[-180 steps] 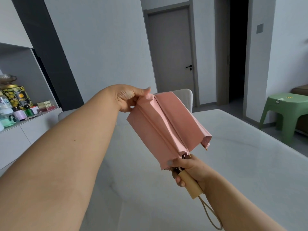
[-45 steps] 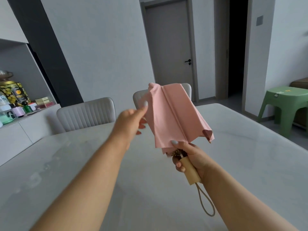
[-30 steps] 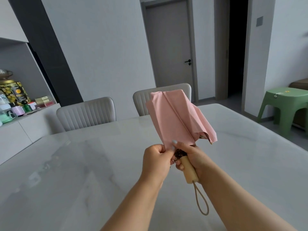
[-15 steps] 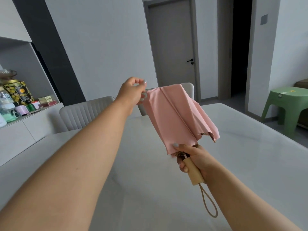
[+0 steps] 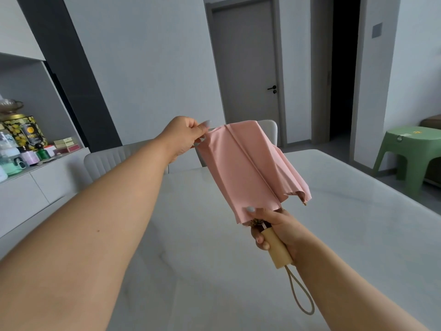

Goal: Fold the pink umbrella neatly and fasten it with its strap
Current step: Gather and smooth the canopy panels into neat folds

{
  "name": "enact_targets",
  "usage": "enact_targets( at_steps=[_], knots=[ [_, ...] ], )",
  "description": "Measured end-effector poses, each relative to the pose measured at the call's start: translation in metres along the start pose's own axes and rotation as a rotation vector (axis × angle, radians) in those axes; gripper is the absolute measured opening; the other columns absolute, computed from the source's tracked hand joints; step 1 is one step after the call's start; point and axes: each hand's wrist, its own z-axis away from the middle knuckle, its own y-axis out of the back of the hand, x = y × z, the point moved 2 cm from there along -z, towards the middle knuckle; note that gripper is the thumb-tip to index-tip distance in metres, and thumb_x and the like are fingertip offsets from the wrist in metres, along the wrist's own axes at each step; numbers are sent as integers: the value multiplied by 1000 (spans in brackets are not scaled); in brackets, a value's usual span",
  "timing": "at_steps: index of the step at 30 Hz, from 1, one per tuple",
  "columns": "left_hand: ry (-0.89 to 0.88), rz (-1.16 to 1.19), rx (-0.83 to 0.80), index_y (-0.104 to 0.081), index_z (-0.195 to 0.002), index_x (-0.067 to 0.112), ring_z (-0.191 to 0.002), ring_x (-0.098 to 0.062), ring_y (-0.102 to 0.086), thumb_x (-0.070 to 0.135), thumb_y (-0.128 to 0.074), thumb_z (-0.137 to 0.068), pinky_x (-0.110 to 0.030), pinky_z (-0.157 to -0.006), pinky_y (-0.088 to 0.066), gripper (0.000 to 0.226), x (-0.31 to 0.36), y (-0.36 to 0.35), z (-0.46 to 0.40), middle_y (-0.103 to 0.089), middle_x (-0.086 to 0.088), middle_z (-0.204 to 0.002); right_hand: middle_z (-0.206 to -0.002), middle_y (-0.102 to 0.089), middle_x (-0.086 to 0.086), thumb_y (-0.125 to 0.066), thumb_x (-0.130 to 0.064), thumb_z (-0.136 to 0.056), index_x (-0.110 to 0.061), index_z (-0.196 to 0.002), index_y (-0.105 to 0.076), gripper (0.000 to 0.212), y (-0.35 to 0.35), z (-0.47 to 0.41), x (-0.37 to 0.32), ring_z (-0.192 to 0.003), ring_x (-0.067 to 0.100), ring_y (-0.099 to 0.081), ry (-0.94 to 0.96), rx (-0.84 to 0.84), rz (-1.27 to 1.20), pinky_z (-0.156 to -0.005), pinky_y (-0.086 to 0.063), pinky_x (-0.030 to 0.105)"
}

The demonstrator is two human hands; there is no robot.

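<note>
— Where's the pink umbrella (image 5: 248, 170) now?

— Held in the air above the pale surface (image 5: 346, 223), canopy collapsed, slanting from its wooden handle (image 5: 276, 249) at five o'clock up toward eleven.

— Which step, you reckon?

— Smoothing the panels into pleats, I'd say. The strap isn't visible to me. Next she'd need to lay the folds one way, wrap them round, then find the strap.

— And the hands?

— The right hand (image 5: 279, 225) is curled round the handle, thumb pressing the canopy hem. The left hand (image 5: 186, 134), arm stretched out, pinches the far top corner of fabric.
</note>
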Motion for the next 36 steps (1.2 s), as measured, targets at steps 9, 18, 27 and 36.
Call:
enact_targets(
  at_steps=[9,18,27,36],
  knots=[
    [-60,-62,10,-58,-81,12,-74,-12,-52,31,-49,-101,-30,-81,-47,29,1,13,-7,-59,-5,-85,-73,-64,15,-70,-14,-80,1,-92,-57,23,1,0,2,-41,18,-46,-37,-35,31,-37,-38,24],
    [-19,9,-68,-64,-98,8,-72,-11,-56,34,-56,-97,-26,-71,-49,27,-6,17,13,-61,-1,-83,-74,-64,14,-71,-15,-80,2,-93,-57,25,0,-1,7,-41,19,-46,-50,-52,53,-37,-39,24],
    [234,354,-119,-63,-79,14,-71,-14,-56,19,-60,-95,-26,-63,-44,17,-5,15,9,-60,0,-75,-60,-62,10,-73,-14,-79,4,-91,-55,27,-1,-1,5,-37,17,-45,-61,-117,76,-37,-38,23],
    [271,122,-261,-61,-72,19,-64,-12,-51,18,-64,-84,-26,-58,-34,13,-8,24,7,-59,3,-70,-64,-63,11,-73,-14,-77,3,-91,-55,28,2,-1,5,-38,18,-46,-43,-85,44,-36,-38,22]
  ],
)
